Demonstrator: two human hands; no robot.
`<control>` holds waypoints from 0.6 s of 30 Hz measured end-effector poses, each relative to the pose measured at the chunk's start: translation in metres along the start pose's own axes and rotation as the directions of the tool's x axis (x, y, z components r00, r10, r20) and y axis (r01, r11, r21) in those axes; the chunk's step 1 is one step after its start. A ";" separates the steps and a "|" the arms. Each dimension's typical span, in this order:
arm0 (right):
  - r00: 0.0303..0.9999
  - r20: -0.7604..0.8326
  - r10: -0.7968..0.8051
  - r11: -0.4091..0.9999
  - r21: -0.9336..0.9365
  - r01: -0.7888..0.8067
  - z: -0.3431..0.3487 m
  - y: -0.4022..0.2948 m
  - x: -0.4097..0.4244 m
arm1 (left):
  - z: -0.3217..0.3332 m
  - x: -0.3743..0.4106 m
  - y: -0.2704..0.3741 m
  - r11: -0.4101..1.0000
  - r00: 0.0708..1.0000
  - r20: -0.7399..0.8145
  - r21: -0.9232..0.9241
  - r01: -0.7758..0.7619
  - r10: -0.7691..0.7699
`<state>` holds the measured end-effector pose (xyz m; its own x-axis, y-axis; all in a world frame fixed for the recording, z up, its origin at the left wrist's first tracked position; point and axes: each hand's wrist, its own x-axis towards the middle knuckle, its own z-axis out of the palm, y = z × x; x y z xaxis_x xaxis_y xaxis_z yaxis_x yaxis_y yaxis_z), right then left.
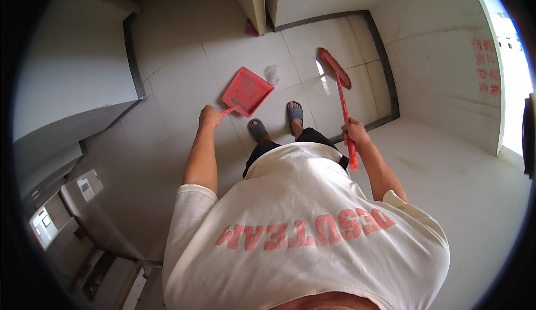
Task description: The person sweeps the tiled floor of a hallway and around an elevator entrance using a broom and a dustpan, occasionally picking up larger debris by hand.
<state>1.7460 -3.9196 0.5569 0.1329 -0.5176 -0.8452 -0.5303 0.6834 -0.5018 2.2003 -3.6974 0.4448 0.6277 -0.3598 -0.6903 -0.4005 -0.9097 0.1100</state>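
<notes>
My left hand (210,116) is closed around the handle of a red plastic dustpan (248,90), whose pan is on or just above the tiled floor, with grayish residue inside. Beside the pan's right edge lies a small clump of pale, translucent litter (272,74). My right hand (355,132) grips the red handle of a broom (335,68). The broom's head, with its reddish bristles, is farther out to the right, at or near the floor. My feet in gray slide sandals stand between the two tools.
Pale walls with dark baseboards (383,63) enclose the floor at the right and top. The edge of a door (258,8) stands at the top, with a small dark pink object (251,29) at its foot. A wall corner (140,94) juts in at the left; a bright window opening is at the far right.
</notes>
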 end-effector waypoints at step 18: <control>0.975 0.217 -0.051 0.925 -0.358 0.128 0.096 -0.036 -0.041 | -0.026 -0.034 0.019 0.999 0.998 0.060 -0.036 -0.011 0.013</control>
<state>1.8398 -3.8733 0.5921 0.3383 -0.4272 -0.8385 -0.7735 0.3813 -0.5063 2.1895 -3.7077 0.4889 0.5815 -0.3584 -0.7304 -0.3828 -0.9127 0.1430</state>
